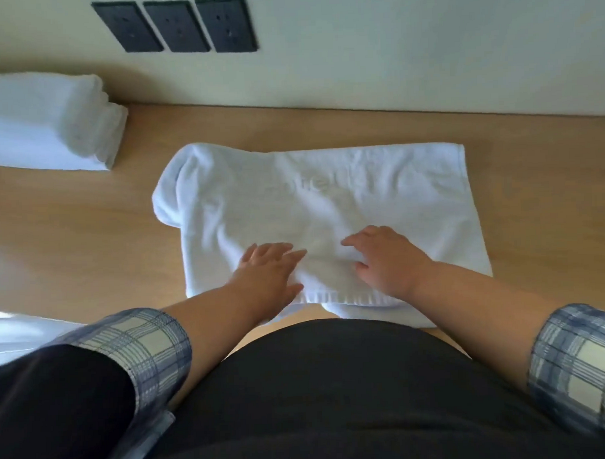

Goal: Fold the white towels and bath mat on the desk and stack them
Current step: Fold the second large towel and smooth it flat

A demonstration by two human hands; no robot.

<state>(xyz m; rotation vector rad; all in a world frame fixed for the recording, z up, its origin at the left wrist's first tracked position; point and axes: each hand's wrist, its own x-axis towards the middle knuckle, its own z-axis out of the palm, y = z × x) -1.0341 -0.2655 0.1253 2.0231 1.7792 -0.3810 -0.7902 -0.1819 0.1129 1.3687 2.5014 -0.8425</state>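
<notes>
A white bath mat (314,201) with faint woven lettering lies folded flat in the middle of the wooden desk (71,223), its ribbed hem at the near edge. My left hand (268,268) rests flat on its near left part, fingers straight. My right hand (384,257) presses on the near middle with fingers spread and slightly bent. A stack of folded white towels (47,121) sits at the far left of the desk against the wall.
A pale wall (391,54) runs along the desk's far edge, with three dark socket plates (177,26) above the towels. More white cloth (20,335) shows at the near left edge. Bare desk lies left and right of the mat.
</notes>
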